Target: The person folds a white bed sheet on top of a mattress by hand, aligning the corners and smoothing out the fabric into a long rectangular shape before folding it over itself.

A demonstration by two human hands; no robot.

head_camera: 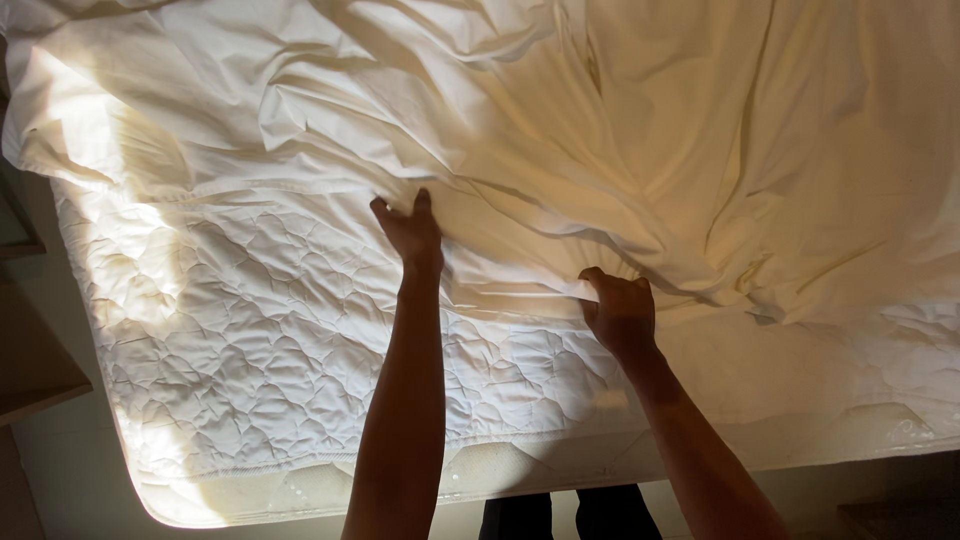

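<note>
A crumpled white bed sheet (560, 130) lies across the far part of a quilted white mattress (250, 340). My left hand (410, 232) reaches forward and pinches the sheet's near edge between thumb and fingers. To its right, my right hand (620, 310) is closed on a bunched fold of the same edge. Both forearms stretch out over the bare quilted surface. The sheet covers the mattress from the hands to the top of the view; wrinkles fan out from my right hand.
The mattress's near edge (520, 465) runs along the bottom, with its rounded corner at lower left. Wooden furniture (30, 360) stands on the left beside the bed. My dark trouser legs (570, 515) show below the mattress edge. Bright light falls on the left.
</note>
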